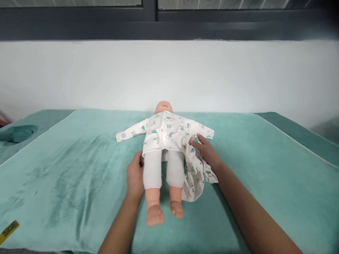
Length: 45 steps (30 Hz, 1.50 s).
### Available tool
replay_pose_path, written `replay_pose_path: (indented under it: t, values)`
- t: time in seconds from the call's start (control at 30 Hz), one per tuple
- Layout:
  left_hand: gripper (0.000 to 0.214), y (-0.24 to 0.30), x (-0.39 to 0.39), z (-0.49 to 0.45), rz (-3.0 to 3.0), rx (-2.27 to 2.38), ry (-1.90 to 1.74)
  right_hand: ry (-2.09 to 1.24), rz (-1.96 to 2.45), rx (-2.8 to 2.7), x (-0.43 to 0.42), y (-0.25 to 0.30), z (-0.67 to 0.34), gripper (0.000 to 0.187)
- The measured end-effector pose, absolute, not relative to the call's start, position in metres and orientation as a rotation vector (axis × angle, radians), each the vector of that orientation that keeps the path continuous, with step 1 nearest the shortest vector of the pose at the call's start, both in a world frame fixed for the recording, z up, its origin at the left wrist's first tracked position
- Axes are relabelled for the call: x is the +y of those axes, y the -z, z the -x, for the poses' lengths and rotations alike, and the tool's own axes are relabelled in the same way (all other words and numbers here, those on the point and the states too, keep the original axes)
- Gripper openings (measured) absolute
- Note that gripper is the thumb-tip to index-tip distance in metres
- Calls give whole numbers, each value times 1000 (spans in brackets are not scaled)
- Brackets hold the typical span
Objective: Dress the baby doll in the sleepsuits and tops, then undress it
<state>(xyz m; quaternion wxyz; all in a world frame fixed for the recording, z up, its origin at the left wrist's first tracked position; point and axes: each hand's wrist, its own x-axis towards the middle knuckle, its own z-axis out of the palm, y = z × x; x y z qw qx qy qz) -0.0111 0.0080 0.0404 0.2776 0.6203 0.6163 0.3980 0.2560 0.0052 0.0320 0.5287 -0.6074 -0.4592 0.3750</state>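
A baby doll (153,173) lies on its back on the green cover, feet toward me. It wears a white printed baby jacket (169,130), its sleeves spread wide and front closed; the legs are in white fabric, the feet bare. My left hand (135,175) is at the doll's hip on the left, below the jacket hem. Its fingers are curled and partly hidden, so what they hold cannot be made out. On the other side, my right hand (208,151) grips a bunched printed baby garment (194,176), which lies against the doll's hip and leg.
Soft green fabric (79,176) covers the surface, with pale piping along both sides. Behind it rises a white wall (169,74) under a dark window frame (148,28). A yellow and black strip (9,231) shows at the lower left, and a fold of green cloth (18,134) lies at far left.
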Motion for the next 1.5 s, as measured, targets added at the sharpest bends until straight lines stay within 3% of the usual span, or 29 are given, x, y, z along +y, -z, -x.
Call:
replay_pose_path:
  t: [0.17, 0.37, 0.7, 0.8, 0.93, 1.1, 1.2, 1.3, 1.5]
  values:
    - [37, -43, -1, 16, -1414, 1591, -1305, -823, 1557, -1069, 5, -32, -255, 65]
    - [60, -47, 9, 3, -1512, 1310, -1060, -966, 1377, -1235, 9, -43, -243, 57]
    - [62, -42, 42, -28, -1501, 1302, -1219, -1017, 1164, -1089, 24, -28, -252, 57]
    - [57, -35, 39, -25, -1475, 1334, -1250, -839, 1258, -1082, 25, -18, -258, 49]
    - [34, -29, 23, -19, -1587, 1399, -1376, -613, 1323, -950, 19, -9, -274, 38]
    - [16, -26, 1, -15, -1765, 1392, -1461, -379, 1321, -787, 0, -25, -287, 27]
    - [11, -25, -8, -14, -1838, 1357, -1470, -500, 1295, -876, -11, -40, -276, 16]
    - [11, -24, -13, -14, -1908, 1346, -1455, -681, 1404, -1199, -16, -47, -261, 24]
    - [8, -24, -19, -16, -1912, 1362, -1405, -658, 1684, -1501, -16, -42, -262, 32]
